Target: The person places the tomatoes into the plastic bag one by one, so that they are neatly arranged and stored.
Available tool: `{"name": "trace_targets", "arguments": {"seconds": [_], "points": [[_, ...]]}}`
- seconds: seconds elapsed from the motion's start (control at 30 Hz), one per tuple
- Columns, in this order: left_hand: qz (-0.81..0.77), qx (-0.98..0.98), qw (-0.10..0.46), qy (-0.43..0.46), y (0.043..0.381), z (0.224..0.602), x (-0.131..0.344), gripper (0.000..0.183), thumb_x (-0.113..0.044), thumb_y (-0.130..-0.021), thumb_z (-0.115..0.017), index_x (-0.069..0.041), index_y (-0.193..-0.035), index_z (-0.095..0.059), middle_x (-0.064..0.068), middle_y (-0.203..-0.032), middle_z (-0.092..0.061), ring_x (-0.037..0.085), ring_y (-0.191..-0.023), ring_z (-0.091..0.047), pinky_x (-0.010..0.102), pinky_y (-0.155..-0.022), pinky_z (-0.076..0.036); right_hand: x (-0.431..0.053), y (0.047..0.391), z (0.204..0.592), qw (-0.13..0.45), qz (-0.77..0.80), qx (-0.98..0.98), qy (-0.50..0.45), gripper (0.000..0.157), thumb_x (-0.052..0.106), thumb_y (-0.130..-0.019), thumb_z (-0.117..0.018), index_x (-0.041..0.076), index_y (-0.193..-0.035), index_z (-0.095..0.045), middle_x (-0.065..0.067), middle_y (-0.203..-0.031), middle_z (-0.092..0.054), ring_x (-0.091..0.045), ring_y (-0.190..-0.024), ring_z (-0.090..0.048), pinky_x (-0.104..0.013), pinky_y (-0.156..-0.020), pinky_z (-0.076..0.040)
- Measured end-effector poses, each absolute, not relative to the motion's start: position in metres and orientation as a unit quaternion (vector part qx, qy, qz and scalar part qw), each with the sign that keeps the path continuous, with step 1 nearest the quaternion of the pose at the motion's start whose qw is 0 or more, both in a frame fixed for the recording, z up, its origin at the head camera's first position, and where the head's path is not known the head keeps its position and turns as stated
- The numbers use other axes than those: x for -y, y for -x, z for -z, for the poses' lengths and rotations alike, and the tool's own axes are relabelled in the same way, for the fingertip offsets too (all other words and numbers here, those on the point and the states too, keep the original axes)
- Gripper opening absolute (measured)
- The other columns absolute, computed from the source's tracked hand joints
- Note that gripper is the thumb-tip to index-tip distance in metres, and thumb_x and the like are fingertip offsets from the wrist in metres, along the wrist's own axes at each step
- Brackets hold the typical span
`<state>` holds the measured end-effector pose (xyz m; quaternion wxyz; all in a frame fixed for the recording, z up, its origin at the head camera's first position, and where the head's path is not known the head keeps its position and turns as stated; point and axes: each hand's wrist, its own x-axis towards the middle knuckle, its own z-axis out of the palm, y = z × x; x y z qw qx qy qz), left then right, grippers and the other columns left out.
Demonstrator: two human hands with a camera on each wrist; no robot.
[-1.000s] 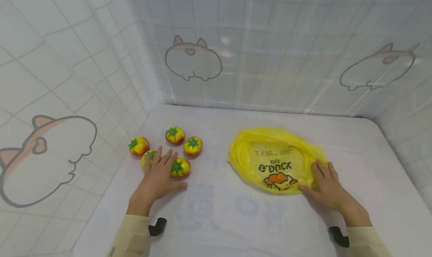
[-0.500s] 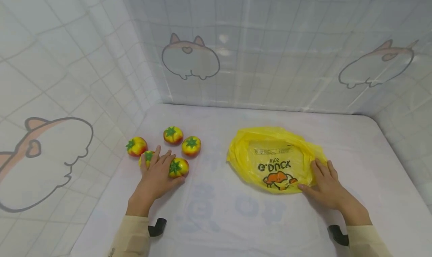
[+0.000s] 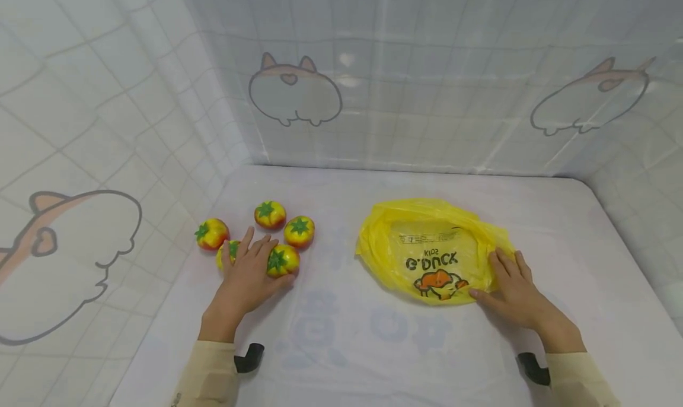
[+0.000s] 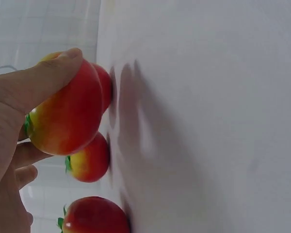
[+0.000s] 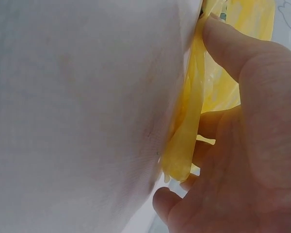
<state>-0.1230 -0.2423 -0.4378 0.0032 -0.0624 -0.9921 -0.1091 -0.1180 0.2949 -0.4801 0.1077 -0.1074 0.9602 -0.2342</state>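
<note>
Tomato (image 3: 284, 261) held within left grip (image 3: 246, 282); yellow bag (image 3: 434, 247) against right grip (image 3: 516, 299).

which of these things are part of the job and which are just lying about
Part of the job:
fruit, gripped by the left hand
bag, the right hand resting on its edge
other four fruits, probably

Just there, it seems:
white tabletop
printed walls
black pieces near the wrists
</note>
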Motion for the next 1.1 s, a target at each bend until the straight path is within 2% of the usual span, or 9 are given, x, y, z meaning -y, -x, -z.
{"name": "trace_targets", "arguments": {"seconds": [0.17,0.3,0.53,0.73,1.1], "points": [[0.125,0.989,0.031,0.073,0.123,0.433,0.239,0.088,-0.061,-0.083,-0.077,-0.008,-0.149,-0.050,0.020,-0.150,-0.051,0.042,-0.155,-0.013,0.077,-0.115,0.002,-0.294,0.118,0.479,0.110,0.231,-0.960,0.110,0.107,0.056,-0.097,-0.063,-0.015,-0.157,-0.011,-0.037,-0.165,-0.001,-0.058,-0.149,0.017,-0.079,-0.113,-0.007],[0.125,0.988,0.044,0.080,0.126,0.429,0.236,0.089,-0.062,-0.084,-0.077,-0.011,-0.150,-0.049,0.018,-0.153,-0.050,0.040,-0.156,-0.013,0.077,-0.115,0.000,-0.294,0.119,0.478,0.111,0.229,-0.961,0.112,0.108,0.057,-0.097,-0.063,-0.016,-0.157,-0.012,-0.038,-0.165,-0.001,-0.059,-0.149,0.016,-0.078,-0.114,-0.005],[0.123,0.987,0.039,0.097,0.135,0.419,0.223,0.091,-0.065,-0.084,-0.074,-0.011,-0.152,-0.047,0.014,-0.161,-0.041,0.040,-0.157,-0.010,0.075,-0.116,0.003,-0.293,0.120,0.477,0.114,0.226,-0.961,0.108,0.108,0.057,-0.097,-0.063,-0.016,-0.157,-0.011,-0.038,-0.165,-0.001,-0.059,-0.149,0.016,-0.078,-0.114,-0.005],[0.121,0.985,0.040,0.117,0.142,0.413,0.211,0.090,-0.069,-0.085,-0.071,-0.011,-0.150,-0.048,0.011,-0.160,-0.043,0.036,-0.158,-0.007,0.074,-0.117,0.000,-0.292,0.120,0.477,0.115,0.233,-0.959,0.110,0.107,0.056,-0.097,-0.063,-0.015,-0.157,-0.012,-0.037,-0.165,-0.001,-0.060,-0.149,0.016,-0.080,-0.112,-0.007],[0.110,0.984,0.054,0.132,0.159,0.410,0.184,0.087,-0.060,-0.083,-0.078,-0.010,-0.149,-0.050,0.014,-0.159,-0.044,0.038,-0.158,-0.010,0.071,-0.119,0.006,-0.291,0.117,0.474,0.119,0.234,-0.959,0.107,0.106,0.056,-0.098,-0.062,-0.014,-0.158,-0.010,-0.036,-0.165,0.000,-0.059,-0.149,0.017,-0.081,-0.110,-0.009]]}}
